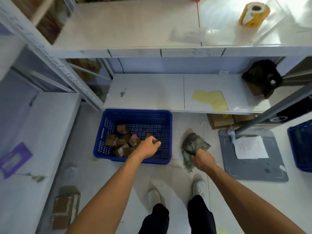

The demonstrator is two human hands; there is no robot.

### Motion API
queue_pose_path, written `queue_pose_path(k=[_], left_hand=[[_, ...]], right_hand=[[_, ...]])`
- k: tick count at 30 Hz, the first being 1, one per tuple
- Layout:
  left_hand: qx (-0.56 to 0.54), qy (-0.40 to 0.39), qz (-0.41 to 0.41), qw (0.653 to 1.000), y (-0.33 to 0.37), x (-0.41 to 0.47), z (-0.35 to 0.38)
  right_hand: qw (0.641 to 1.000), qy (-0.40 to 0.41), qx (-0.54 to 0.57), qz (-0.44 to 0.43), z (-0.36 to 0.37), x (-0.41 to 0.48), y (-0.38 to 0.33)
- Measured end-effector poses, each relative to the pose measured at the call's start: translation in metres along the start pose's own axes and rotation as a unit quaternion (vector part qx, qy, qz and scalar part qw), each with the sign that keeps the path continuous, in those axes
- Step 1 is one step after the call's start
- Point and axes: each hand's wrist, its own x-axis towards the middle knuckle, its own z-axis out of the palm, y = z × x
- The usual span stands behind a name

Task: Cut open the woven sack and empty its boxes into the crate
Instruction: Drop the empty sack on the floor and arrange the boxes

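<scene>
A blue perforated crate [162, 119] stands on the floor in front of the low shelf. Several small brown cardboard boxes [121, 142] lie heaped in its left and middle part. My left hand [149, 146] hovers over the crate's right half with its fingers curled; a small dark thing may be under the fingertips, but I cannot make it out. My right hand [201, 160] grips the crumpled grey-green woven sack [192, 142], which hangs limp over the floor just right of the crate. A frayed end trails below my fist.
A low white shelf [168, 92] runs behind the crate, with yellow paper [211, 99] and a black bag [262, 78] on it. A grey mat with a white sheet [251, 154] lies right; another blue crate [301, 144] sits at the right edge. Flattened cardboard [65, 208] lies left.
</scene>
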Motion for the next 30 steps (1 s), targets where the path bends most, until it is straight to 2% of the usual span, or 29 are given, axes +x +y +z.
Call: queue_pose_path(k=[7,13,18,30], left_hand=[[-0.052,0.015,-0.004,0.999,-0.061,-0.046,-0.053],[-0.078,0.016,-0.029,0.996,-0.090,-0.026,-0.068],[-0.095,0.013,-0.032,0.995,-0.065,-0.013,-0.081],[-0.138,0.021,-0.031,0.990,0.002,0.053,-0.128]], right_hand=[[0.996,0.031,0.064,-0.047,-0.004,-0.034,-0.069],[0.991,0.015,0.112,-0.071,-0.009,-0.012,-0.117],[0.991,-0.002,0.102,-0.085,-0.016,0.027,-0.135],[0.981,-0.045,0.165,-0.089,-0.063,0.118,-0.178]])
